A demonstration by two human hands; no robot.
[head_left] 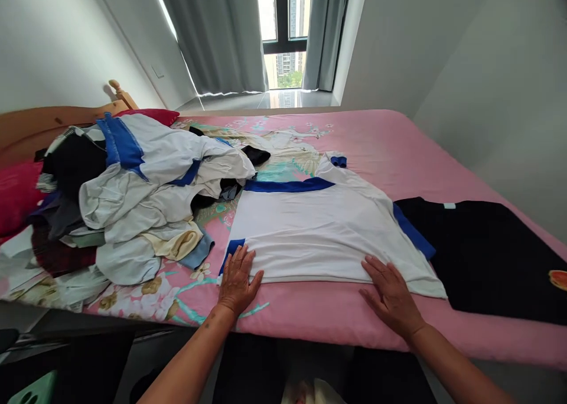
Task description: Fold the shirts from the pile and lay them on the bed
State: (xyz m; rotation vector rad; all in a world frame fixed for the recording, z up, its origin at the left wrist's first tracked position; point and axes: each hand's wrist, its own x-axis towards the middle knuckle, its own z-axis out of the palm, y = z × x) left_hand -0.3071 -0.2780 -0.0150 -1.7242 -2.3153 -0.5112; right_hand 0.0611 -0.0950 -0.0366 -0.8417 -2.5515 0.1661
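A white shirt with blue panels (305, 227) lies spread out on the bed, some wrinkles running across its near half. My left hand (239, 279) rests flat on its near left corner, by a blue patch, fingers stretched out. Toward the right of the near edge, my right hand (390, 292) lies with its fingers spread on the white cloth. Neither hand grips the fabric. Just right of the shirt is a black T-shirt (491, 256), laid flat and partly touching the shirt's blue sleeve.
A large heap of mixed clothes (133, 197) covers the bed's left side, near the wooden headboard (57, 123) and a red pillow (20, 200). Pink bedding (367, 132) with a flower print lies beneath. Grey curtains (217, 32) frame a window behind. A green phone-like object (33, 389) shows bottom left.
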